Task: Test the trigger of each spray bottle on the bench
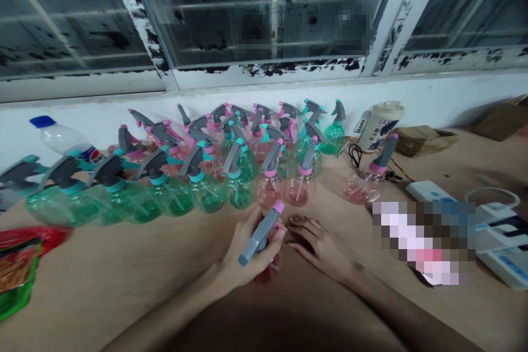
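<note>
- Wrapping around the sprayer (pixel 264 234), your left hand (pixel 240 239) has its fingers closed near the pink collar (the grey head hides part of your grip).
- Your right hand (pixel 325 247) sits just beside it, fingers bent and loosely spread; you can't tell whether they touch it.
- Your sprayer is before you at the table (pixel 165 253), nearer than the green sprayers (pixel 208 195) and pink sprayers (pixel 301 190).
- A cup (pixel 378 127) stands behind, to your right.

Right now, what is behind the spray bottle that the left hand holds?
Behind the held bottle stand two pink-collared bottles, with more bottles farther back. The front ones partly cover these, hiding many lower parts.
</note>
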